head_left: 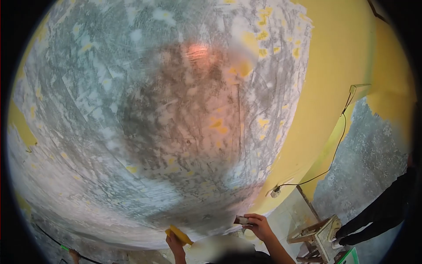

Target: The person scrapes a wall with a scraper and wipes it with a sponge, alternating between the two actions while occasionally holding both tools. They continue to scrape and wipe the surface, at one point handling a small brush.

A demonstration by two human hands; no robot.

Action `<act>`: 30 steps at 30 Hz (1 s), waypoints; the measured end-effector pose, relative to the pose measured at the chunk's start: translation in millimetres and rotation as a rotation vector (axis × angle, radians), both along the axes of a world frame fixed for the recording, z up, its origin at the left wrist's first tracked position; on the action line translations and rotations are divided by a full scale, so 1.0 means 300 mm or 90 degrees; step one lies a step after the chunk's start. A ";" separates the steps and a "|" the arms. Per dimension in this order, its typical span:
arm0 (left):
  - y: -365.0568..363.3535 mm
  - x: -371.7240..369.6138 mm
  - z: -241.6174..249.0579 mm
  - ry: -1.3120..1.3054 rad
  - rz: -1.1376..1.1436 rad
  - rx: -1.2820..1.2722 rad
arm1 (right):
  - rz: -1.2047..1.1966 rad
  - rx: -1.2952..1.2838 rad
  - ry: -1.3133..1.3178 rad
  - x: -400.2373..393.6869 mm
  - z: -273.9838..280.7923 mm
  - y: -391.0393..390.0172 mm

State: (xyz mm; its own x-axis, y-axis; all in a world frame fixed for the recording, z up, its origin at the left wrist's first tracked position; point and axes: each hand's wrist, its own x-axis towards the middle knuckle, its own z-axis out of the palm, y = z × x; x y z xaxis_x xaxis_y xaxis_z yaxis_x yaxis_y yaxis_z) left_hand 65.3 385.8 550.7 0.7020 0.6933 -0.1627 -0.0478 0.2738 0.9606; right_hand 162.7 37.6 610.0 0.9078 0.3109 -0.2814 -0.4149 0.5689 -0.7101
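Observation:
A large wall (176, 132) fills the view, coated in streaky grey and white with small yellow patches showing through. At the bottom, my left hand (177, 247) is closed round a flat yellow piece (179, 234), which tilts beside the wall's lower part. My right hand (260, 227) is raised to the right of it, its fingers pinching a small, short tool (241, 219) with a pale middle and dark ends. The tool overlaps the wall's lower right edge in this view; its exact kind is unclear.
Plain yellow wall (338, 57) borders the coated area on the right. A black cable (336, 152) hangs there, ending in a small pale box (275, 192). At lower right, a person in dark trousers (378, 213) stands on a wooden stool (318, 237).

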 end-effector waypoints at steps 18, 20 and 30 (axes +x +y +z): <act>-0.025 0.281 0.416 -0.246 -0.054 0.267 | -0.033 -0.120 -0.222 0.137 0.139 0.031; -0.030 0.280 0.448 -0.227 -0.066 0.234 | -0.007 -0.073 -0.198 0.151 0.132 0.042; -0.080 0.269 0.519 -0.301 -0.060 0.237 | 0.078 -0.021 -0.229 0.196 0.075 0.078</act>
